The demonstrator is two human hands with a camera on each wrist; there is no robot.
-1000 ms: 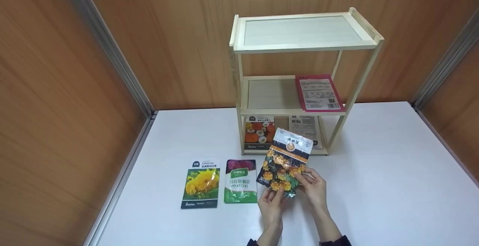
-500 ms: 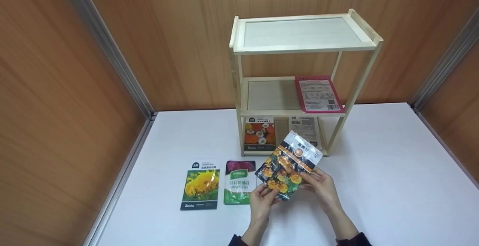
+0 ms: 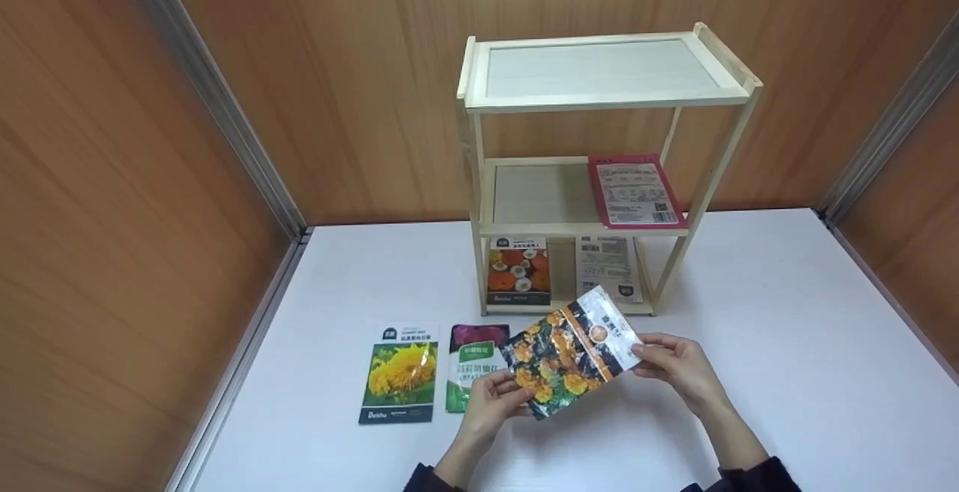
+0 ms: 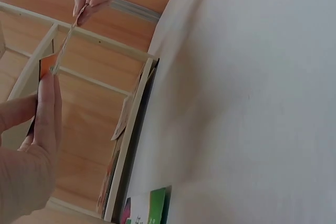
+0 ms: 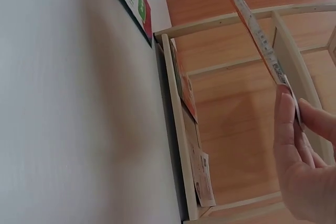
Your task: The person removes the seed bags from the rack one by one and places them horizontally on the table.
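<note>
A seed packet with orange flowers is held up, tilted, above the table in the head view. My left hand pinches its lower left edge, thumb on the front. At the packet's white end, my right hand pinches the right edge between thumb and fingers. The right wrist view shows the packet edge-on, with the right hand on its near end. Partly behind the left hand lies a green and purple seed packet. Left of that one is a yellow-flower seed packet, flat on the table.
A pale wooden three-tier shelf stands behind the hands. On its middle tier lies a pink packet, label side up. The bottom tier bears a packet with orange and white flowers and a back-side-up packet.
The orange-flower packet has turned clockwise, its white end swinging right and down. My right hand has shifted from its lower side to the white end; the left hand has moved left.
</note>
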